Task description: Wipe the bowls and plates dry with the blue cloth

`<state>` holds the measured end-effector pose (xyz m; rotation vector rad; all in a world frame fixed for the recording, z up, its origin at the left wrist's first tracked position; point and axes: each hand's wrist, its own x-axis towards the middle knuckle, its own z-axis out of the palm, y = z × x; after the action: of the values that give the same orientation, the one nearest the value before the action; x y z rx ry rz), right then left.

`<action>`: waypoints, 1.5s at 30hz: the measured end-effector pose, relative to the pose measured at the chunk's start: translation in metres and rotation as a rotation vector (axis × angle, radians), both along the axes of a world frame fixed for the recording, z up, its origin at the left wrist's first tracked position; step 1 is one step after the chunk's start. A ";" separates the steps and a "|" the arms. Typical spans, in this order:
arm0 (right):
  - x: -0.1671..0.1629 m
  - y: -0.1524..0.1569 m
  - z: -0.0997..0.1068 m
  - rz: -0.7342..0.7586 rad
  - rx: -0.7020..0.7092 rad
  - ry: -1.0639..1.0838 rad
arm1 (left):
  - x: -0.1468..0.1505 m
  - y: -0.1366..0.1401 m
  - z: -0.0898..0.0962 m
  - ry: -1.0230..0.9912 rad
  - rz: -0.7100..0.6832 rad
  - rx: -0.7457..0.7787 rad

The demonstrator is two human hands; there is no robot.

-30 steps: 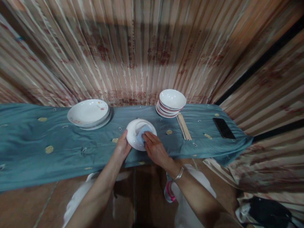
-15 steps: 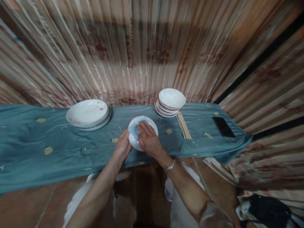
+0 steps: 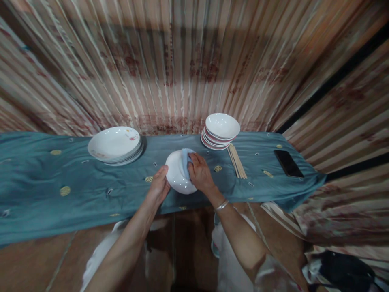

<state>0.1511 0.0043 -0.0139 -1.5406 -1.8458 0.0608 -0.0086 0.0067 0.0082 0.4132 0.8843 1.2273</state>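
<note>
My left hand grips the left edge of a small white plate, its thumb on the near face and its fingers behind. In my right hand a light blue cloth is pinched and pressed against the plate's right side. The plate is held tilted above the front half of the table. My right wrist wears a silver bracelet. Behind and to the right of my hands stands a stack of white bowls with red bands. A bundle of wooden chopsticks lies next to it.
A stack of large white plates with a floral pattern sits on the left of the table, which has a blue-green cloth. A black phone lies at the right end. Pleated curtains hang close behind.
The cloth has moved from the middle of the plate to its right side, bunched in my right hand. The plate has tilted, and my left hand keeps its hold.
</note>
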 end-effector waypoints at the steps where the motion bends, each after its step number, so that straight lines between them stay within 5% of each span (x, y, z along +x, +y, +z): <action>1: 0.002 -0.001 -0.001 -0.005 -0.005 -0.016 | 0.000 0.001 -0.001 -0.005 0.009 -0.005; 12: 0.010 -0.028 -0.001 -0.058 -0.079 -0.243 | -0.001 0.009 -0.014 -0.025 0.070 -0.043; 21: 0.003 -0.055 0.005 -0.042 -0.108 -0.350 | -0.001 0.008 0.000 -0.020 0.116 -0.068; 26: -0.015 -0.065 0.007 0.120 0.056 -0.312 | -0.001 0.001 0.011 -0.045 0.094 -0.001; 35: -0.045 -0.049 0.017 0.157 0.179 -0.217 | -0.005 -0.012 0.010 0.036 -0.054 0.181; 45: -0.034 -0.023 0.037 0.094 0.210 -0.081 | -0.004 -0.026 0.019 0.127 -0.153 0.268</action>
<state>0.1167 -0.0188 0.0229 -1.3286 -1.9205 -0.1495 -0.0126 -0.0191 0.0275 0.7673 0.7817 1.1911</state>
